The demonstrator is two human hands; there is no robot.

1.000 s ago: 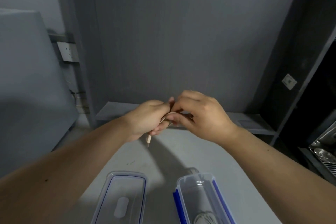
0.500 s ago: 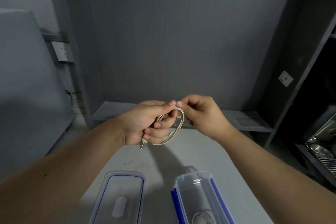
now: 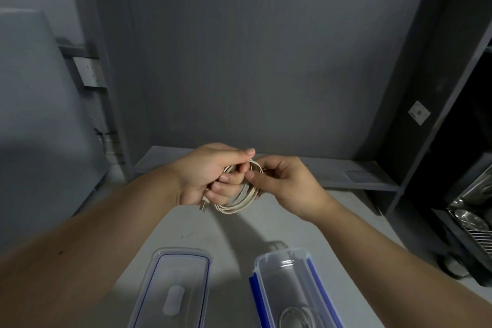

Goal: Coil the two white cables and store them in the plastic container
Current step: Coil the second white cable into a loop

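A white cable (image 3: 241, 201) hangs in a small coil of several loops above the table. My left hand (image 3: 210, 176) grips the coil's top and left side, with a plug end (image 3: 203, 206) poking out below the fingers. My right hand (image 3: 285, 184) pinches the coil's upper right part. Below, the clear plastic container (image 3: 310, 271) with blue side clips lies open near the front edge. A second coiled white cable (image 3: 295, 315) rests inside it, partly cut off by the frame.
The container's clear lid (image 3: 181, 287) lies flat to the left of it on the grey table (image 3: 213, 234). A low grey shelf (image 3: 332, 170) runs along the wall behind. A dark cabinet (image 3: 452, 141) with metal dishes (image 3: 468, 218) stands at the right.
The cable has gone from a tight bunch hidden between my hands to an open coil hanging below them. My right hand has slid to the coil's right side.
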